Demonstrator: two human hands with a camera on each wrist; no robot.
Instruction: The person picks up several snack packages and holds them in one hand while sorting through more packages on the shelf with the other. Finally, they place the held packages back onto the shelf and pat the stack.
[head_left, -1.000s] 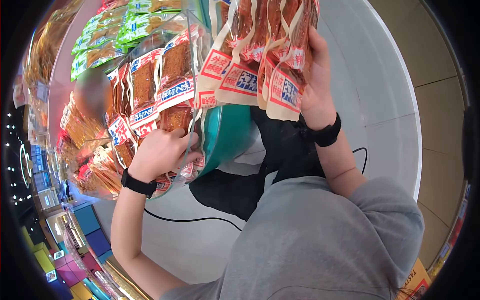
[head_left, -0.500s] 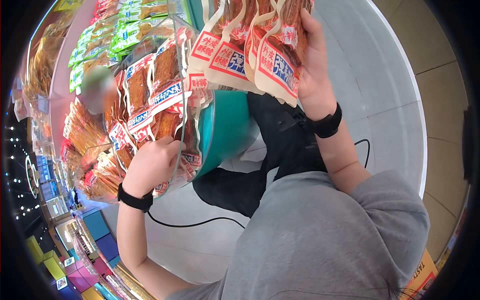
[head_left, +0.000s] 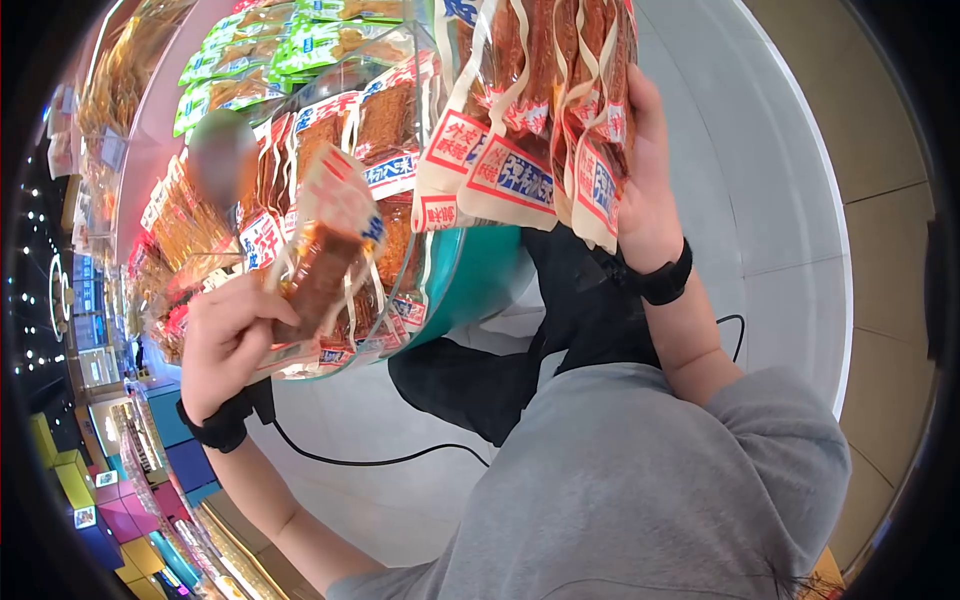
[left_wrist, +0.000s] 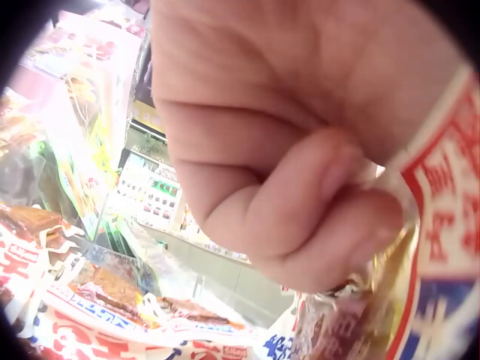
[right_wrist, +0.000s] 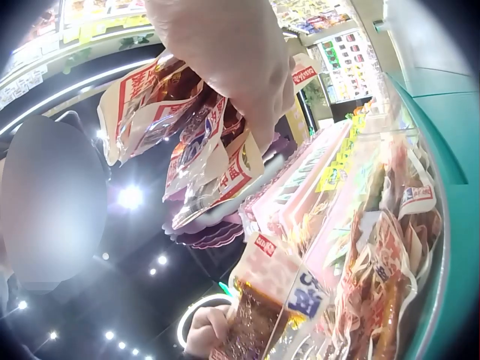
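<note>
My left hand [head_left: 240, 330] grips one clear snack packet [head_left: 325, 250] of reddish-brown strips with a red and blue label, held in front of the bin's curved clear wall [head_left: 440, 270]. In the left wrist view my curled fingers [left_wrist: 300, 202] pinch the packet's edge [left_wrist: 442, 225]. My right hand [head_left: 645, 180] holds a bundle of several like packets [head_left: 530, 120] up above the bin. The right wrist view shows that hand [right_wrist: 232, 60] over the bundle [right_wrist: 187, 127], with the single packet [right_wrist: 259, 311] low in the frame.
The bin sits on a teal base [head_left: 480, 265] and is packed with the same packets [head_left: 380, 130]. Green packets [head_left: 250, 60] and orange ones [head_left: 190, 230] fill neighbouring bins. A black cable [head_left: 370, 462] lies on the pale floor. Coloured shelving [head_left: 110, 490] stands at lower left.
My left hand, which was reaching among the packets in the bin, has drawn back to the left with one packet lifted out. The right hand still holds its bundle up.
</note>
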